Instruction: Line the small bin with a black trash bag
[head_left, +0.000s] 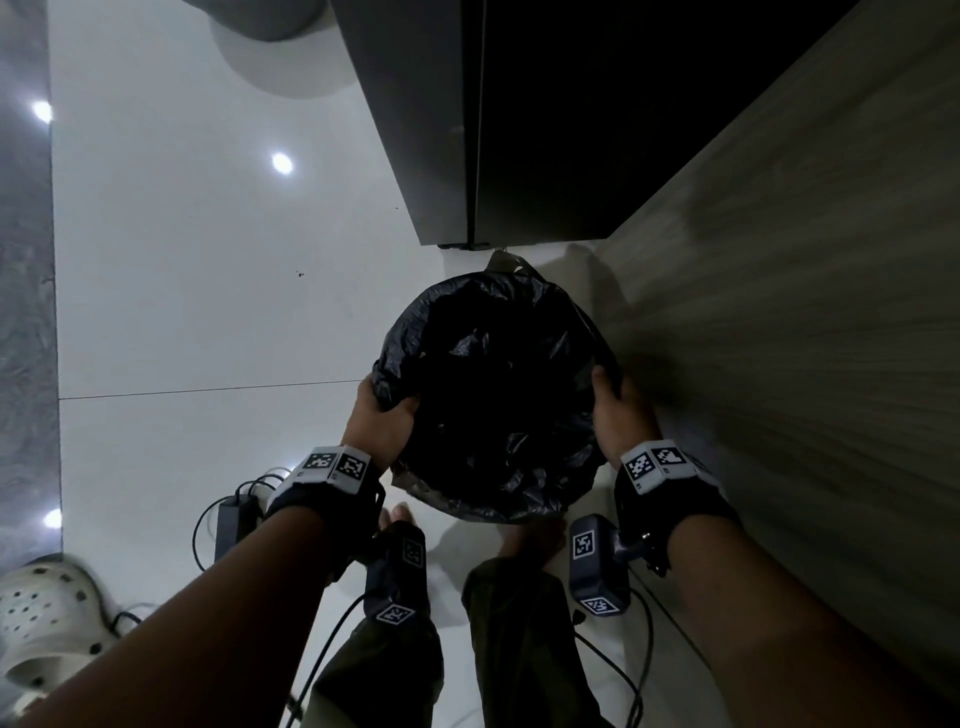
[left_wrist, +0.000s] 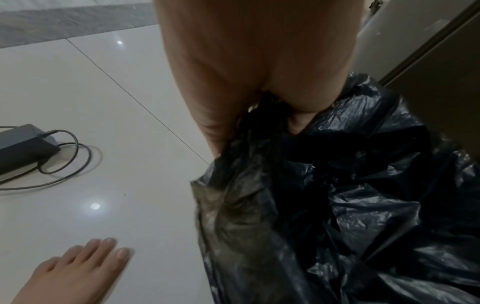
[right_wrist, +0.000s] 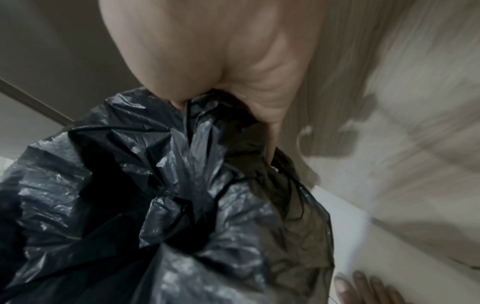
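Note:
A black trash bag (head_left: 493, 395) hangs open inside a small round bin on the white floor; the plastic folds over the rim and hides the bin almost fully. My left hand (head_left: 384, 415) grips the bag's edge on the left side, thumb inside the opening. My right hand (head_left: 615, 410) grips the edge on the right side. In the left wrist view the left hand (left_wrist: 259, 82) pinches gathered plastic of the bag (left_wrist: 350, 205). In the right wrist view the right hand (right_wrist: 221, 67) holds bunched plastic of the bag (right_wrist: 155, 195).
A wood-grain panel (head_left: 805, 338) stands close on the bin's right and a dark cabinet (head_left: 519, 130) just behind it. A power adapter with coiled cable (head_left: 234, 519) lies on the tiles at left. My bare feet (left_wrist: 75, 271) stand before the bin. A perforated white clog (head_left: 47, 623) sits at lower left.

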